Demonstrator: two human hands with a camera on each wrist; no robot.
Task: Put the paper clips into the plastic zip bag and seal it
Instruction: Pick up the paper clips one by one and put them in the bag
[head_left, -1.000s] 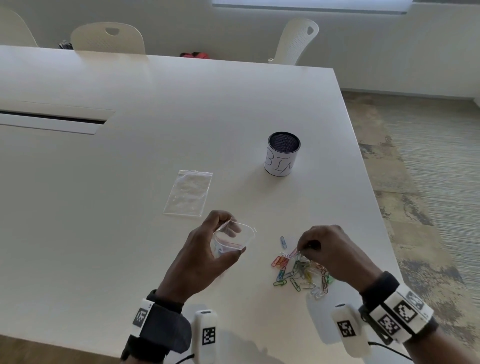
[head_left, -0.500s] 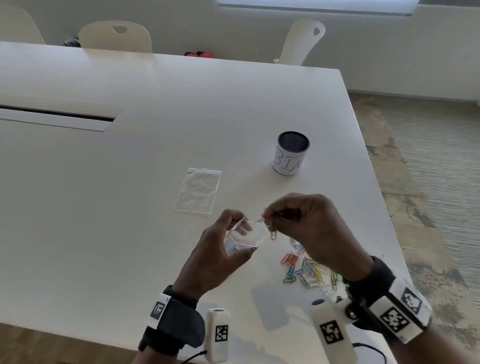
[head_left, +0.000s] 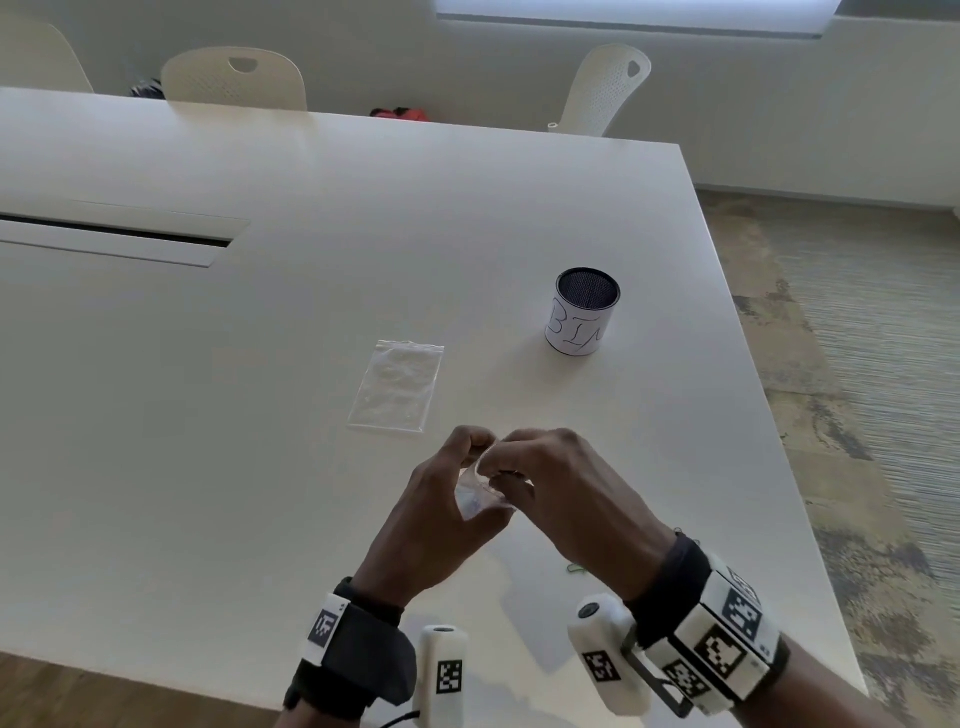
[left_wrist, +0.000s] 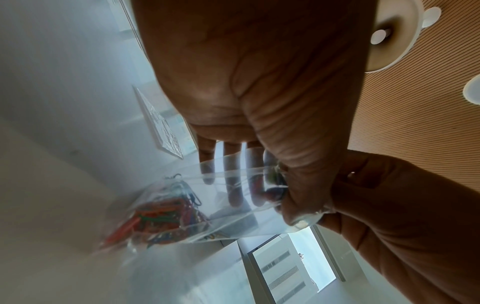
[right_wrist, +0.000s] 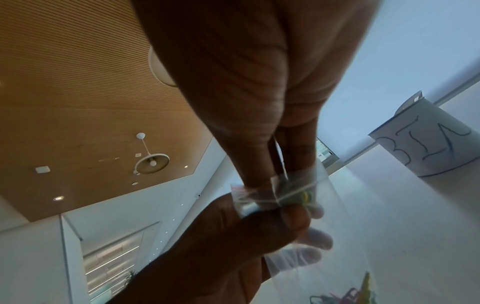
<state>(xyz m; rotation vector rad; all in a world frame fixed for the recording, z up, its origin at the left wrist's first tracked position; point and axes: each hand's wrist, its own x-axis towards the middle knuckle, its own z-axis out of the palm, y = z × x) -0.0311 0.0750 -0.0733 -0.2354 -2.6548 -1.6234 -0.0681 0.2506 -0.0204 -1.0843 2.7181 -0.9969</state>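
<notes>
Fingers (left_wrist: 306, 197) of both hands pinch the zip bag (left_wrist: 233, 205); only wrist views show clips (left_wrist: 161, 218) inside.

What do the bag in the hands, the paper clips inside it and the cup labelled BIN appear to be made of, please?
The zip bag looks like thin, clear, glossy plastic film: fingers show through it and it creases. The paper clips seem to be wire with a coloured coating, in red, orange, green and blue; the core cannot be seen. The cup looks like dark mesh, probably metal, wrapped in matte white paper.
</notes>
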